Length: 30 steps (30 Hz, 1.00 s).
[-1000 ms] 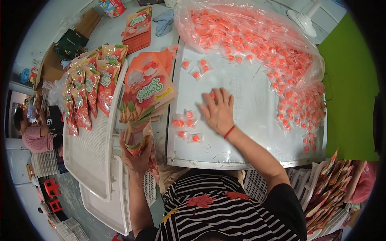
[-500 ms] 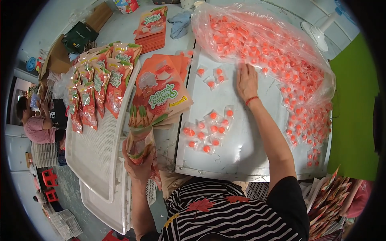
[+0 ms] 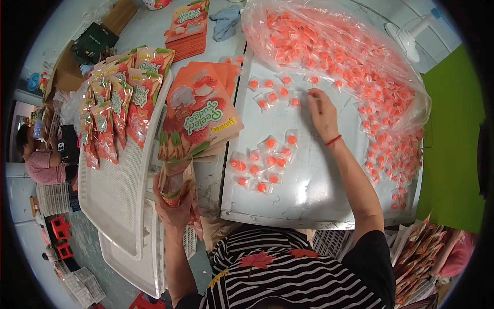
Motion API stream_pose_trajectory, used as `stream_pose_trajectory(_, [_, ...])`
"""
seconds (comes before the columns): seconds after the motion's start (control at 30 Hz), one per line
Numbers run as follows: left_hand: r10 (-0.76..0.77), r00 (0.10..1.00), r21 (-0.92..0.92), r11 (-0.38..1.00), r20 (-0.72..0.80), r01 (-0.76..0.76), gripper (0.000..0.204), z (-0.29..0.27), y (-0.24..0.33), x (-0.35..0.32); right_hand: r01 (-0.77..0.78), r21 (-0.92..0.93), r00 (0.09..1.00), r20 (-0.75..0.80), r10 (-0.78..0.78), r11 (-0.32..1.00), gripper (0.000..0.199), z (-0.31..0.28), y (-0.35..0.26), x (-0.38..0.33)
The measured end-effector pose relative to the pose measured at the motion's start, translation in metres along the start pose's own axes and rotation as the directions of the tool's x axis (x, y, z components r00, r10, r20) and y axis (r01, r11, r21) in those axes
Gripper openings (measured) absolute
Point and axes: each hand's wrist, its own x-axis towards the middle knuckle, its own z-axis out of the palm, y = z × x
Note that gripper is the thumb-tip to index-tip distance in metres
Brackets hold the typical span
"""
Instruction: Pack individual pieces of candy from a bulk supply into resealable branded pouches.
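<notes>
My left hand [image 3: 172, 208] is wrapped round a red and green snack pouch [image 3: 175, 188] with a clear panel, held upright near the table's left edge. My right hand [image 3: 323, 117], wearing a red bracelet, hovers just above the pale metal table with loosely bent fingers and nothing visible in them. Close by its fingertips are single wrapped orange-pink candies [image 3: 295, 102], part of a loose group of several. A second group of wrapped candies [image 3: 269, 160] lies nearer to me. Beyond, a large clear plastic bag [image 3: 329, 51] spills a heap of the same candies to the right.
Flat printed pouches [image 3: 200, 116] lie fanned beside the table's left edge, with another stack [image 3: 186, 31] farther back. Filled pouches [image 3: 139, 98] crowd a white perforated tray [image 3: 110, 193] at left. A blue cloth [image 3: 225, 23] lies at the back. A green panel [image 3: 453, 139] borders the right.
More candies now lie in the far loose group, drawn out from the bag's mouth. My right hand has come slightly nearer and to the right. My left hand keeps the pouch.
</notes>
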Motion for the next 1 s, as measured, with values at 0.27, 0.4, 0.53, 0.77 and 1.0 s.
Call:
stream_pose_trajectory(0.27, [0.007, 1.0, -0.025, 1.0, 0.0, -0.007, 0.081, 0.002, 0.002, 0.003, 0.314, -0.346, 0.949, 0.081, -0.305, 0.884, 0.059, 0.038, -0.047, 0.022])
stream_pose_trajectory(0.4, [0.012, 1.0, -0.027, 1.0, 0.001, -0.012, 0.081, 0.004, 0.004, 0.001, 0.394, -0.481, 0.916, 0.14, -0.376, 0.783, 0.06, 0.058, -0.058, 0.025])
stream_pose_trajectory(0.53, [0.028, 1.0, -0.043, 0.999, -0.009, -0.029, 0.083, 0.001, 0.002, 0.0, 0.387, -0.466, 0.919, 0.265, -0.292, 0.796, 0.044, 0.056, -0.057, 0.023])
stream_pose_trajectory(0.77, [0.134, 0.991, -0.038, 0.99, -0.02, -0.135, 0.084, -0.001, -0.001, -0.008, 0.502, -0.355, 0.863, 0.274, -0.425, 0.789, 0.034, 0.014, -0.041, -0.034])
stream_pose_trajectory(1.0, [0.327, 0.935, -0.183, 0.936, 0.135, -0.301, 0.085, 0.043, 0.038, 0.002, 0.516, -0.416, 0.852, 0.155, -0.501, 0.749, 0.014, -0.005, -0.034, -0.054])
